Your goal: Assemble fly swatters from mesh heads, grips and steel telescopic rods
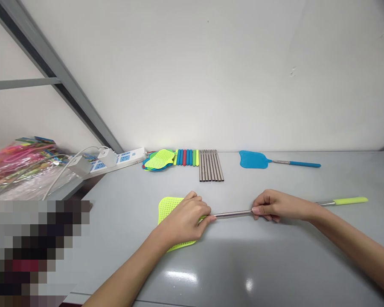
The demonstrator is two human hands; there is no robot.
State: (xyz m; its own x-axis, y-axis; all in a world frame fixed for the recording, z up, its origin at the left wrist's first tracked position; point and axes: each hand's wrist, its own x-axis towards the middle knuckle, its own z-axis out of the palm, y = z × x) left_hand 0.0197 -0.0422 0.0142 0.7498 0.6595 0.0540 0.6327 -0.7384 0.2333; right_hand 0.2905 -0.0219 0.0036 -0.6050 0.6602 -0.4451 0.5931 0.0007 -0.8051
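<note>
A yellow-green fly swatter (169,207) with a telescopic metal rod lies across the grey table in front of me. My left hand (192,215) is closed round the neck, where the mesh head meets the rod, and hides part of the head. Farther right, my right hand (269,205) pinches the metal rod between thumb and fingers. Beyond my right wrist the rod shows again and ends in a yellow-green grip (351,201). Behind my right hand lies a blue fly swatter (254,160) with a blue grip.
Along the wall lie stacked swatter heads (160,159), a row of coloured grips (187,157) and several metal rods (210,166). A white power strip (115,163) with plugs sits at the table's left edge, beside plastic-wrapped goods (25,166). The lower left is pixelated.
</note>
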